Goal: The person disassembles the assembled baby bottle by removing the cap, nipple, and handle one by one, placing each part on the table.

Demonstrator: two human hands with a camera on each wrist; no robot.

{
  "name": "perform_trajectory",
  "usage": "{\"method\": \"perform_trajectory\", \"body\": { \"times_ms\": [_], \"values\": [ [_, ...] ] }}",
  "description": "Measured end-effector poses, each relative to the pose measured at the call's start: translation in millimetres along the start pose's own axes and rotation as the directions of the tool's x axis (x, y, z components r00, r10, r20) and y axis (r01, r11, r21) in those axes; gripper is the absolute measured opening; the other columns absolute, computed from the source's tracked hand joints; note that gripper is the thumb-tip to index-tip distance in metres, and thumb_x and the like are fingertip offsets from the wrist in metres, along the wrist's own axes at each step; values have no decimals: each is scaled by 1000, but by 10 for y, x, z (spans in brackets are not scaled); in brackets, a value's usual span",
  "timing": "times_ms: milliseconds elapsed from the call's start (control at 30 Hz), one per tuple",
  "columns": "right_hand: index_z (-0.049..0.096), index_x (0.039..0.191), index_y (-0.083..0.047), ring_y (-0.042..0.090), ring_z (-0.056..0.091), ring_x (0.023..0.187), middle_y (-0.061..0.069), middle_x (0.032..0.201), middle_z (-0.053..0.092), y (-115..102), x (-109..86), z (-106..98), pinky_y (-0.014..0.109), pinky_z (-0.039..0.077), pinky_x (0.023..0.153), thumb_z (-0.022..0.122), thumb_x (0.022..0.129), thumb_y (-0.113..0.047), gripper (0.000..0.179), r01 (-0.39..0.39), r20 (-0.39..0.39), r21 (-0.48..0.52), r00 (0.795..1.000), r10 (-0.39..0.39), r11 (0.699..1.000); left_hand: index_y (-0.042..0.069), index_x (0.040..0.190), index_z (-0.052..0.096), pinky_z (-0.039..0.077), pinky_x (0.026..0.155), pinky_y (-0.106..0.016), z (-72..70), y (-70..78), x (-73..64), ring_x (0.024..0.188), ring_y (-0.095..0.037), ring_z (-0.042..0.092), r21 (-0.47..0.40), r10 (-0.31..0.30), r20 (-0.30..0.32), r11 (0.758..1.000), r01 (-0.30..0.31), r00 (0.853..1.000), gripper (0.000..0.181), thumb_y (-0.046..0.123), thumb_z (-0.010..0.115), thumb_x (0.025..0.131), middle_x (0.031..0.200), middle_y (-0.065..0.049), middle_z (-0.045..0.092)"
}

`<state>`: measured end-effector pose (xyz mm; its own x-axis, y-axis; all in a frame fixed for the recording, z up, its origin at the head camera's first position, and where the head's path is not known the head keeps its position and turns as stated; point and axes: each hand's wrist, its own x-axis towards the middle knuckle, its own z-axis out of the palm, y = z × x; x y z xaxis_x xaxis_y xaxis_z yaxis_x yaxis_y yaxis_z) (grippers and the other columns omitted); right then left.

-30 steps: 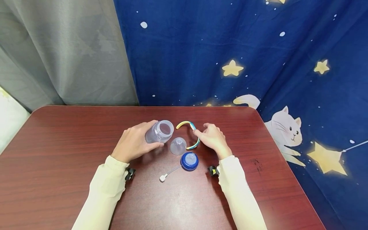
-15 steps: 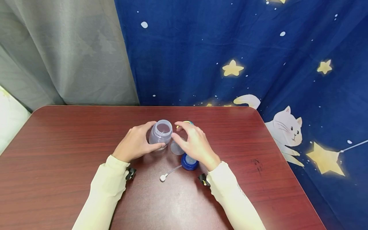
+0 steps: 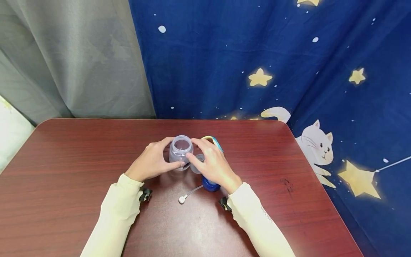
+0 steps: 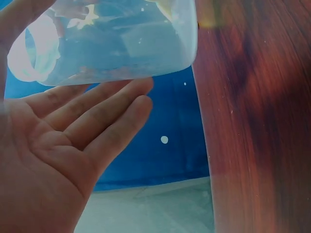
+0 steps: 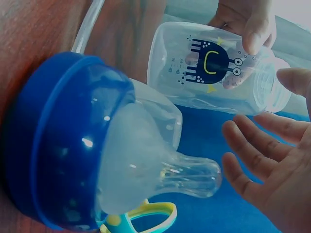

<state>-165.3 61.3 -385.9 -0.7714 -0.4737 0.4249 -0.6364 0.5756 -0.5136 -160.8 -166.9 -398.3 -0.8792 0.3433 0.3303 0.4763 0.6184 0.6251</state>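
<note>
A clear baby bottle [image 3: 178, 157] stands upright and uncapped on the table, a dark cartoon figure printed on its side in the right wrist view. My left hand [image 3: 149, 162] holds it from the left between thumb and fingers. From the right, my right hand [image 3: 214, 162] has thumb and index finger at the bottle's neck; its other fingers spread loosely. Under the right hand lie a translucent dome cover [image 3: 194, 169] and a blue collar [image 3: 210, 185] with a clear nipple [image 5: 189, 174]. A thin straw [image 3: 195, 189] with a white weighted end [image 3: 182, 199] runs from the collar.
Behind the right hand lies a curved yellow and turquoise handle [image 3: 217, 142], partly hidden. The brown wooden table [image 3: 80, 160] ends at a far edge, with a grey curtain [image 3: 83, 64] and a blue starry curtain [image 3: 205, 64] beyond.
My right hand has left the curved handle and moved left to the bottle's neck. The bottle, tilted in the left hand before, now stands upright.
</note>
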Motion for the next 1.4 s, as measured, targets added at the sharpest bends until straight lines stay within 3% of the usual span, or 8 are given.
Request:
{"method": "perform_trajectory", "body": {
  "times_ms": [233, 700, 1400],
  "values": [
    [59, 134, -10, 19, 59, 114, 4, 122, 66, 17, -10, 61, 37, 46, 97, 66, 95, -36, 47, -10, 26, -35, 1000, 11, 999, 5, 130, 58, 53, 84, -42, -2, -28, -7, 96, -19, 68, -1, -32, 36, 999, 32, 999, 73, 37, 88, 72, 112, -6, 70],
    [59, 134, -9, 24, 58, 120, 5, 128, 64, 38, -22, 134, 43, 43, 102, 64, 96, -38, 48, -20, 79, -57, 997, 24, 998, 5, 129, 55, 55, 81, -40, 9, -67, -25, 92, -19, 68, 11, -77, 83, 997, 76, 994, 72, 33, 88, 72, 109, -7, 69],
    [57, 137, -14, 21, 58, 119, 1, 129, 63, 30, -29, 180, 43, 43, 100, 64, 97, -38, 48, 24, 73, -99, 997, -17, 995, 7, 134, 52, 53, 86, -43, 10, -130, -45, 99, -21, 67, 8, -79, 111, 997, 79, 991, 73, 32, 87, 75, 115, -8, 68]
  ]
}}
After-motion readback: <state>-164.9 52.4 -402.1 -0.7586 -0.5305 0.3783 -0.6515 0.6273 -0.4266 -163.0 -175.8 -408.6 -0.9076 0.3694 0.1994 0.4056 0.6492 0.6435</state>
